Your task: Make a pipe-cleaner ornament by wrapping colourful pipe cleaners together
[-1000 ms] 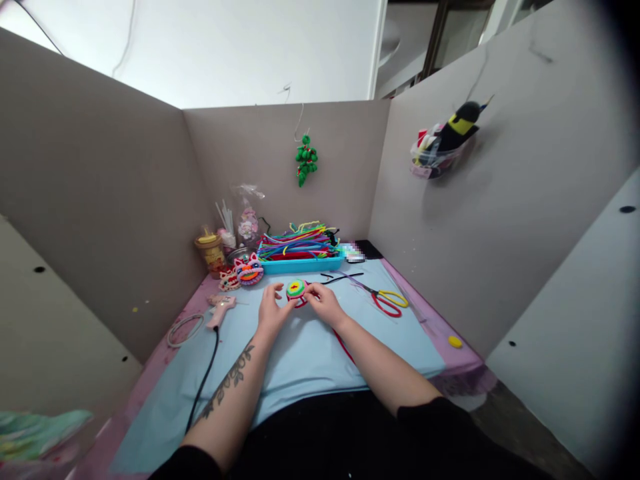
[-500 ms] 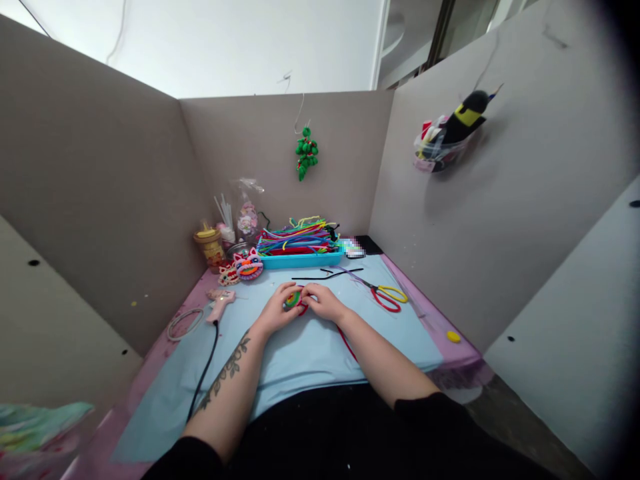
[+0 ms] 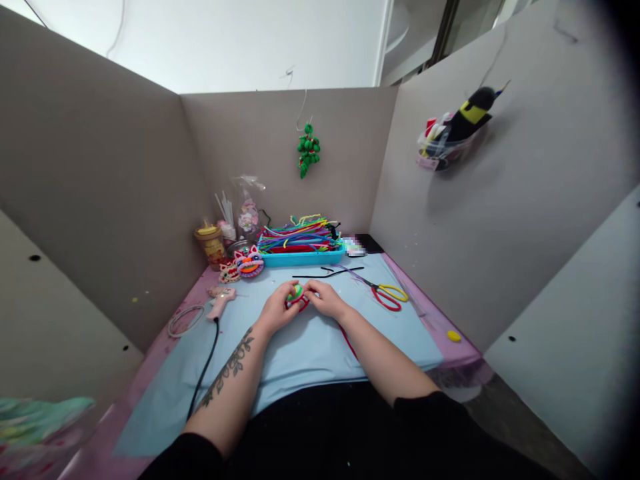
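The little coiled pipe-cleaner disc (image 3: pixel 296 294) sits right between both hands. The left hand (image 3: pixel 277 311) and right hand (image 3: pixel 325 301) pinch it together, and its red tail (image 3: pixel 347 340) runs back under the right wrist.

**Lighting and image quality at my work booth**

Soft, even light is falling from above and behind the booth, where the white wall (image 3: pixel 240 40) is glowing brightest. The grey partitions (image 3: pixel 100 173) are staying dimmer, and the hanging toy (image 3: pixel 457 130) is casting a faint, diffuse shadow on the right panel. No glare is showing on the blue mat (image 3: pixel 300 353). The wide lens is bowing straight edges outward, and a dark vignette is closing the right corners. My hands are appearing small but reasonably sharp; the lower-left corner is blurring.
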Demonstrator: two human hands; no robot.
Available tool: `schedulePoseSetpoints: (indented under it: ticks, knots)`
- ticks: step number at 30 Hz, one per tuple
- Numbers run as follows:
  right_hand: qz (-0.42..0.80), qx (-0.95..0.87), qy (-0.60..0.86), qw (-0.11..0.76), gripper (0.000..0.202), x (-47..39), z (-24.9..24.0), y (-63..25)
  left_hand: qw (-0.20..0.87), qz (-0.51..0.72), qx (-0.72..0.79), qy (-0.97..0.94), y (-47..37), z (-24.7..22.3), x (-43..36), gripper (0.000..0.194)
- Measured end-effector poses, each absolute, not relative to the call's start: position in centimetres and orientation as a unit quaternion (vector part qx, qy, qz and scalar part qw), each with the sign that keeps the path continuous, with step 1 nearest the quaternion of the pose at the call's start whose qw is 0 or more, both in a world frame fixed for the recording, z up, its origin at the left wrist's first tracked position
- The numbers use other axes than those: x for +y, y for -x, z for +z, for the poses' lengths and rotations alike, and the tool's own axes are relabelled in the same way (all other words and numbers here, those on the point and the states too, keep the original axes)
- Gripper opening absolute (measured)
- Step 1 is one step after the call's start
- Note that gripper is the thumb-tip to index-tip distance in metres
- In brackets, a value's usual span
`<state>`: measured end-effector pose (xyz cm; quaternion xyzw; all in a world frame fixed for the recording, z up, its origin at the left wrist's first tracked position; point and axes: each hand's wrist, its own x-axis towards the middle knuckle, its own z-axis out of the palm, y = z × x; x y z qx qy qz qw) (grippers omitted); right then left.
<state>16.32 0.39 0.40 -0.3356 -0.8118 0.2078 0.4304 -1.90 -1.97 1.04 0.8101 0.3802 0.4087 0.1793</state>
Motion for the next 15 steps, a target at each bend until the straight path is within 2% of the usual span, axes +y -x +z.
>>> schedulePoseSetpoints:
  ticks: [6,10,15]
  knots:
    - [0.203,-0.813,0.336,0.429,0.012,0.31,0.33,-16.31,0.181,0.431,0.372,-0.802,1.67,1.37,-2.17,0.018]
    - [0.151,-0.834,0.332,0.414,0.01,0.04,0.46,-16.27,0.174,0.414,0.376,-0.811,1.71,1.39,-2.06,0.006]
    - [0.104,-0.856,0.32,0.391,0.011,-0.43,0.87,-16.18,0.138,0.385,0.369,-0.835,1.88,1.33,-1.83,0.009]
